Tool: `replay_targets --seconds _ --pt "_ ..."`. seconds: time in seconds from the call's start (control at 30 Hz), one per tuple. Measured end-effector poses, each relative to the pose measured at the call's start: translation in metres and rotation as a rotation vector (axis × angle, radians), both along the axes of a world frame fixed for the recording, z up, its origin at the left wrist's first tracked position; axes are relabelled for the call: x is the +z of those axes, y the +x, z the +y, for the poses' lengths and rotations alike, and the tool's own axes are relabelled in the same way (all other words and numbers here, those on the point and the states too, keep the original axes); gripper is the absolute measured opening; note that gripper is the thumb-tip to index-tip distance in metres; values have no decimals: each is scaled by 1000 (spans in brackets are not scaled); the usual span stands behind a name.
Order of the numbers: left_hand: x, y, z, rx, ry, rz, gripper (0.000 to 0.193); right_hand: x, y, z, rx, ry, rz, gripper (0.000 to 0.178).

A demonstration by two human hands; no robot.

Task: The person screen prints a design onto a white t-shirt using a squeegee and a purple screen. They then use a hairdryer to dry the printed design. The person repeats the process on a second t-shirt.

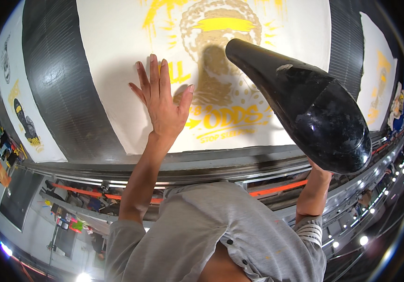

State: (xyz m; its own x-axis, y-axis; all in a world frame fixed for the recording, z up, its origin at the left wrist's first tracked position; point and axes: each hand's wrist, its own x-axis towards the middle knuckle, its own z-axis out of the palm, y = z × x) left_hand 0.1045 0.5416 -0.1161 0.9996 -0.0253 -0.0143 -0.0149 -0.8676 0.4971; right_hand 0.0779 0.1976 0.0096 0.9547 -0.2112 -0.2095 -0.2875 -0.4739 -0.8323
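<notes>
A white fabric panel (pixel 112 89) lies before me, printed in yellow and tan with a figure, lettering and drips. My left hand (pixel 164 101) is open over its left part, palm down and fingers spread. I cannot tell whether it rests on the cloth or hovers just above. A black hair dryer (pixel 305 94) is held over the panel's right side, its narrow nozzle directed up and left at the print. My right hand (pixel 322 170) is mostly hidden behind the dryer's rounded back end, closed on it from below; the fingers do not show.
Dark ribbed table surface (pixel 54 70) borders the panel on both sides. Other printed cloths lie at the left (pixel 26 120) and right (pixel 376 80). Metal rails and an orange strip (pixel 277 189) run along the near edge. Assorted tools (pixel 0 145) crowd the far left.
</notes>
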Motion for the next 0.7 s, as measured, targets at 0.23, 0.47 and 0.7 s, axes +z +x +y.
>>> replay_targets --seconds 0.23,0.47,0.7 --pt "-1 1 3 -4 0 0 80 -12 10 5 -126 188 32 40" --pt "-3 -1 7 2 9 -6 80 6 42 17 137 -192 5 37" --pt "-3 -2 9 2 -12 10 81 -9 47 9 93 -16 -135 35"
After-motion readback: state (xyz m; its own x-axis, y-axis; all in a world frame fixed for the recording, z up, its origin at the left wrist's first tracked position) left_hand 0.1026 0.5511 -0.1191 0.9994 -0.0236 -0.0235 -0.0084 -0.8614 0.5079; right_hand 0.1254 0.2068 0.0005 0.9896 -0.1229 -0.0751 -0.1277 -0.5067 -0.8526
